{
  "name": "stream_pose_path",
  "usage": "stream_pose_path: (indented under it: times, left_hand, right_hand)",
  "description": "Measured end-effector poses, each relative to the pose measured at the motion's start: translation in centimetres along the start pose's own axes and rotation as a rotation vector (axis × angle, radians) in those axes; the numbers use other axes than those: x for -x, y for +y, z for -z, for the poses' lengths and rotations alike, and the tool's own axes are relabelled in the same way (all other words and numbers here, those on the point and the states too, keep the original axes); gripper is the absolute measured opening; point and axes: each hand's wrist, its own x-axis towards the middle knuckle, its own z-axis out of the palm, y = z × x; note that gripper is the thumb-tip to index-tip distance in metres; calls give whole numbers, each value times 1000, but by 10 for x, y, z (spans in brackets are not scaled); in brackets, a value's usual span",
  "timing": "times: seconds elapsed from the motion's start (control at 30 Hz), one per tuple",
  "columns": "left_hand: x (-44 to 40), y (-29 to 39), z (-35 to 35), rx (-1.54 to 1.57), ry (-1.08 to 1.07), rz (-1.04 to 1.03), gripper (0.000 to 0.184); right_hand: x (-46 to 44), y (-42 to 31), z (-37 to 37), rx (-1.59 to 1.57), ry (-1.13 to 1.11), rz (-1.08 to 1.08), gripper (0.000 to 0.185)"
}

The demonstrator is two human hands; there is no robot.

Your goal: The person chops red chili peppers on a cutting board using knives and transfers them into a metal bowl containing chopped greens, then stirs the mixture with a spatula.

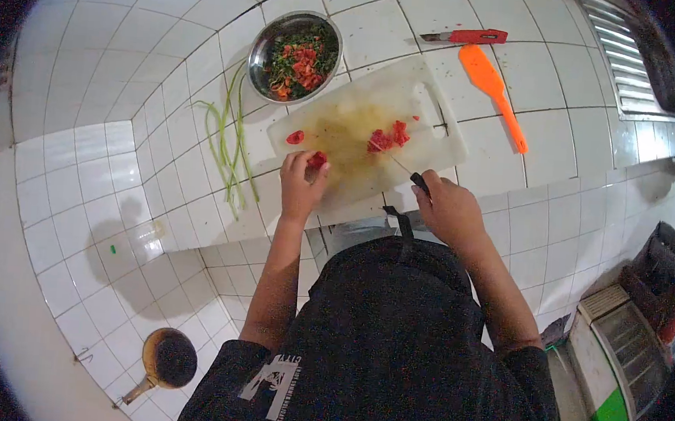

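Note:
My left hand (302,183) is closed around a piece of tomato (317,160) at the near left part of the white cutting board (435,156). In my right hand (449,206) is the black handle of a knife (420,183), its thin blade pointing left over the board. Beside the blade tip lie chopped red tomato pieces (388,138). A separate red slice (295,137) rests just beyond my left hand. Yellowish juice wets the middle of the board.
Behind the board stands a metal bowl (255,72) of chopped greens and tomato. Long green stalks (229,144) lie left. An orange spatula (491,88) and a red-handled cutter (475,36) lie at the right. A pan (172,358) hangs on the left wall.

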Motion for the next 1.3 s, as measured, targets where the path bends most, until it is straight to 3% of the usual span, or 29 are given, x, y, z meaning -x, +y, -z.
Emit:
stream_pose_path:
  times: [0.1,0.17,0.27,0.4,0.63,0.73,0.8,0.9,0.93,1.0,1.13,1.2,1.3]
  left_hand:
    - [-1,2,-7,-10,41,-139,28]
    - [-6,3,-12,-128,257,-251,19]
    - [-48,35,-17,-33,345,-410,14]
    - [-103,71,-43,108,113,-643,15]
    - [-110,72,-68,55,-118,-738,16]
    - [-121,72,-66,15,-165,-741,18]
    - [-130,71,-69,-40,-340,-831,18]
    - [-141,62,-84,-27,-372,-973,19]
    - [-145,65,-80,-30,-342,-976,19]
    - [-151,74,-72,51,-542,-995,20]
    - [-159,90,-74,118,-635,-1092,25]
    - [-162,96,-68,129,-698,-1028,21]
    - [-166,90,-86,51,-613,-961,22]
  right_hand:
    - [-6,-8,18,155,-18,15,31]
    - [-17,-11,32,237,-31,114,32]
    - [-42,-8,48,423,-92,178,35]
    - [-55,-8,48,485,-96,230,36]
    - [-56,29,-4,427,-75,180,36]
    - [-49,18,-12,379,12,129,37]
    - [-37,4,-23,336,1,-25,35]
    - [-23,-11,-50,202,94,-138,37]
    - [-19,-18,-57,161,119,-165,38]
    - [-13,-35,-69,97,154,-246,38]
    - [-7,-55,-95,-29,250,-325,38]
    - [-3,-54,-90,-47,262,-332,39]
    - [0,-53,-56,-28,254,-304,42]
